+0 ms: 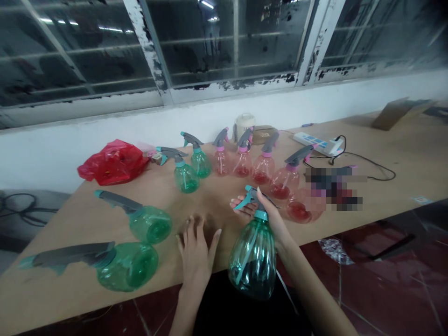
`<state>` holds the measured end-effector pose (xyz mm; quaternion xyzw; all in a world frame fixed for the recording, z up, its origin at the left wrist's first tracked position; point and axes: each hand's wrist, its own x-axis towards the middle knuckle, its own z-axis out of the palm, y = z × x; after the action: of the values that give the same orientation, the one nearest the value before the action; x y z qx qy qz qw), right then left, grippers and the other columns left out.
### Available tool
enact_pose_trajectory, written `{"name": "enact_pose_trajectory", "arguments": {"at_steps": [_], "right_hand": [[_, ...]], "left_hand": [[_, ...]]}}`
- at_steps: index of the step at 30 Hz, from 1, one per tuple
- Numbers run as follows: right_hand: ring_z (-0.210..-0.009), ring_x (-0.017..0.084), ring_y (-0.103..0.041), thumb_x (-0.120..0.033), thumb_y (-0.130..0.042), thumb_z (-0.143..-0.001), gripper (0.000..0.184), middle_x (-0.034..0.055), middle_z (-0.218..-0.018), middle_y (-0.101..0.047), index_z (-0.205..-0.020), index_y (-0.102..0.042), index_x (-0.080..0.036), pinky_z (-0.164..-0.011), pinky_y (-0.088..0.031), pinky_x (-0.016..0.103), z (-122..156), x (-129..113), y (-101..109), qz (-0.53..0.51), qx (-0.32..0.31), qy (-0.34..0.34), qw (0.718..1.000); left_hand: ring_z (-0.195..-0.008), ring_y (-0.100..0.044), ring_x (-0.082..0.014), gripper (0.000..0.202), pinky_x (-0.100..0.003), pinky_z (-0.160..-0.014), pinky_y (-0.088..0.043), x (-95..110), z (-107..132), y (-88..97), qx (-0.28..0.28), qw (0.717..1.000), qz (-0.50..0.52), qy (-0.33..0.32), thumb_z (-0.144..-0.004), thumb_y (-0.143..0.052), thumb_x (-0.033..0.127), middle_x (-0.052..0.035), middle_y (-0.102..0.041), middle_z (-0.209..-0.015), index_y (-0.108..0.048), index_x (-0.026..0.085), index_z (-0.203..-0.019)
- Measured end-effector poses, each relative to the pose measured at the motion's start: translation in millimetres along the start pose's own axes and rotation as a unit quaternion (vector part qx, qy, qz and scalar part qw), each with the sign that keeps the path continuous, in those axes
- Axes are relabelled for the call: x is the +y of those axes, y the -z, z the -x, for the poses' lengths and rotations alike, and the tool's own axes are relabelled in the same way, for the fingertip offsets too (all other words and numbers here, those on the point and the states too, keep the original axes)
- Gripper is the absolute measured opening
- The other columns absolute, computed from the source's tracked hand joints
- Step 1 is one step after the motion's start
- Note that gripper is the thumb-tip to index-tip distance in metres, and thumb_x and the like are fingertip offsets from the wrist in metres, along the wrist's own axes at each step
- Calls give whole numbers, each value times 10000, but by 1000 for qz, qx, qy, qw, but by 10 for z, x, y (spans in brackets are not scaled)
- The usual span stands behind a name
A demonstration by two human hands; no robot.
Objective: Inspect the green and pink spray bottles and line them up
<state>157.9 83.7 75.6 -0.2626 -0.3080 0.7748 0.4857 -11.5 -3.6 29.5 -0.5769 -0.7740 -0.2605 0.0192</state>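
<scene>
My right hand (266,212) is wrapped round the grey and teal trigger head of a green spray bottle (252,256), holding it tilted above the table's front edge. My left hand (195,249) lies flat on the wooden table (385,186) with fingers spread, just left of that bottle, holding nothing. Two green spray bottles (147,223) (126,265) lie to its left. Two more green spray bottles (185,175) (200,161) stand behind, beside a curved row of several pink spray bottles (264,168).
A crumpled red plastic bag (114,163) sits at the back left. A white power strip (320,143) with a black cable (371,163) lies at the back right, a cream container (245,123) near the wall, and cardboard (394,114) far right. A blurred patch (334,186) covers something.
</scene>
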Motion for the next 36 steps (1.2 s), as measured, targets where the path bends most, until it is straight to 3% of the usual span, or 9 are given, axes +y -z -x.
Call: {"name": "enact_pose_trajectory", "arguments": {"at_steps": [3, 8, 12, 16, 23, 30, 36], "right_hand": [[-914, 265, -688, -650, -532, -789, 474, 72, -766, -698, -793, -651, -192, -891, -513, 449, -50, 60, -10, 8, 3, -18, 1000], [-815, 248, -702, -581, -589, -782, 395, 16, -607, -630, -673, -601, -202, -910, -503, 436, -56, 146, -43, -6, 8, 2, 1000], [-932, 275, -681, -606, -569, -780, 401, 48, -711, -682, -769, -632, -210, -929, -485, 475, -10, 147, -70, -21, 25, 9, 999], [-1045, 294, -643, -625, -538, -793, 454, 100, -825, -711, -790, -667, -190, -956, -463, 495, 21, 135, -32, -29, -1, -28, 999], [-1064, 274, -638, -611, -528, -815, 461, 108, -901, -724, -854, -687, -180, -969, -455, 466, 9, 191, 29, -77, -30, -44, 996], [-876, 235, -689, -540, -557, -837, 402, 76, -789, -715, -831, -687, -159, -877, -512, 398, -20, 243, -16, -109, -36, -32, 993], [-659, 186, -678, -421, -593, -836, 307, 9, -585, -625, -668, -646, -170, -759, -543, 339, 68, 181, -116, -46, -7, 29, 999]], "left_hand": [[-1357, -328, -388, 563, -643, -1059, -225, -60, 1, -137, -1, 996, -79, -33, -897, -437, 493, -244, -387, -1450, -507, 109, -1303], [-1380, -297, -362, 583, -596, -1078, -238, -69, 40, -157, -6, 992, -110, -66, -911, -405, 495, -217, -361, -1476, -467, 119, -1351], [-1383, -292, -358, 603, -580, -1085, -239, -93, 43, -161, 1, 991, -107, -77, -905, -416, 508, -216, -336, -1489, -451, 122, -1367], [-1384, -285, -367, 615, -573, -1087, -237, -104, 40, -174, -1, 992, -97, -76, -903, -411, 515, -214, -337, -1489, -446, 120, -1374], [-1387, -283, -355, 612, -559, -1088, -250, -109, 36, -178, 2, 988, -123, -88, -910, -391, 525, -204, -341, -1491, -452, 124, -1368], [-1377, -302, -359, 594, -559, -1081, -279, -112, 34, -170, -5, 984, -152, -96, -916, -404, 501, -207, -360, -1480, -458, 120, -1369], [-1373, -309, -359, 594, -556, -1079, -289, -103, 52, -141, -6, 984, -150, -96, -914, -409, 502, -204, -367, -1477, -464, 116, -1362]]}}
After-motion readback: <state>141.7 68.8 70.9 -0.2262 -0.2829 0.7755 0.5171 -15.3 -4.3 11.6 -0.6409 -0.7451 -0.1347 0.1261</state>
